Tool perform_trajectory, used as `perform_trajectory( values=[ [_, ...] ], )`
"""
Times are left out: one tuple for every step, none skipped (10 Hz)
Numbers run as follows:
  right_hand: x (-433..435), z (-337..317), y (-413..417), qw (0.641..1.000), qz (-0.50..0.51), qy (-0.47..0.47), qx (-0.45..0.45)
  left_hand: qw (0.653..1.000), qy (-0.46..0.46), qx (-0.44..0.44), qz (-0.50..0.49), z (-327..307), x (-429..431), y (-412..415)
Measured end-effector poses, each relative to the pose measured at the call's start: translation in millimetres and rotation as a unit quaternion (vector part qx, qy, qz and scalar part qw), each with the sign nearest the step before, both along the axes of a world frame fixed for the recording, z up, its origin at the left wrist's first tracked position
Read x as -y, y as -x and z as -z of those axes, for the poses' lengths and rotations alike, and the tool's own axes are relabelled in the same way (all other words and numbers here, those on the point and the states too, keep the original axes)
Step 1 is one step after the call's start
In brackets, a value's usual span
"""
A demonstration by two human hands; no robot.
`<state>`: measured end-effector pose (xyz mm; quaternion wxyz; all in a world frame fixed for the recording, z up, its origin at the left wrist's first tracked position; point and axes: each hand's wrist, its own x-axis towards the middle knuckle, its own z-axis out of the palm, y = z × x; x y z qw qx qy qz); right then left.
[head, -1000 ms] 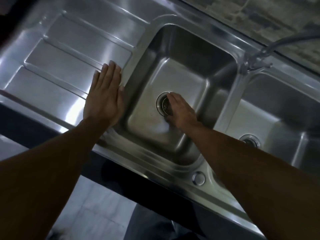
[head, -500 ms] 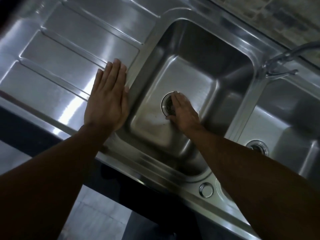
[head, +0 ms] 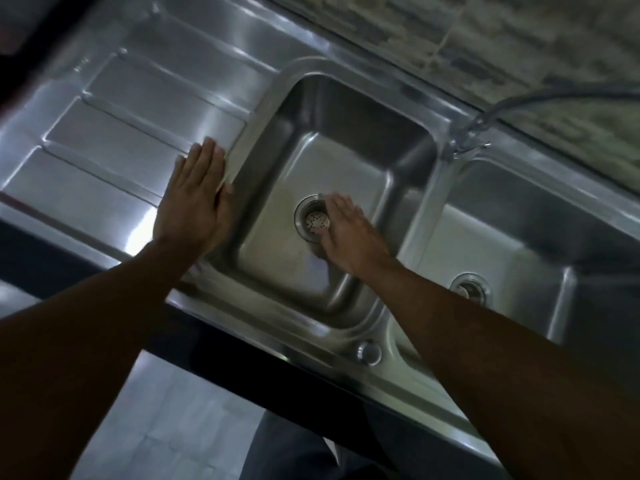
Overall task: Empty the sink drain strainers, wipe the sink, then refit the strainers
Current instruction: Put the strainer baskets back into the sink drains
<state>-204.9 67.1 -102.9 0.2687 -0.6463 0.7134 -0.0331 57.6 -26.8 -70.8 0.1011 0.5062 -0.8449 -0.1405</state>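
Setting: stainless steel double-bowl sink unit [head: 346, 344] with a ribbed draining board [head: 114, 133] filling the left half of the frame, mottled stone-look wall tiles [head: 467, 32] along the top edge, pale floor tiles at the bottom left.
Strainer: small round perforated metal drain strainer [head: 316, 220] seated in the ringed drain at the middle of the left bowl [head: 346, 133], near frame centre.
Right hand: right hand [head: 349, 233] reaches down into the left bowl, fingers spread loosely and gripping nothing; fingertips [head: 323, 235] lie on the right rim of the drain ring, just beside the strainer.
Left hand: left hand [head: 197, 199] lies flat and open, palm down, on the draining board against the bowl's left rim, left of centre.
Second drain: another round metal drain fitting [head: 469, 289] sits in the right bowl [head: 536, 220], at right of frame, partly cut by the forearm.
Tap: blurred chrome tap [head: 467, 140] stands on the divider between bowls, upper right.
Overflow: small round metal cap [head: 367, 351] on the front rim, lower centre.
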Motion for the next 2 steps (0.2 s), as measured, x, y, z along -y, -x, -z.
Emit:
perform_trajectory(
  values=[
    [-15.9, -36.6, 16.1, 0.998, 0.019, 0.041, 0.032, 0.999, -0.044, -0.011, -0.013, -7.7, 4.0, 5.0],
    [-37.9, -65.9, 35.9, 0.994, 0.048, 0.087, 0.04, 0.995, -0.084, 0.027, -0.048, -20.0, 1.6, 22.7]
  ],
)
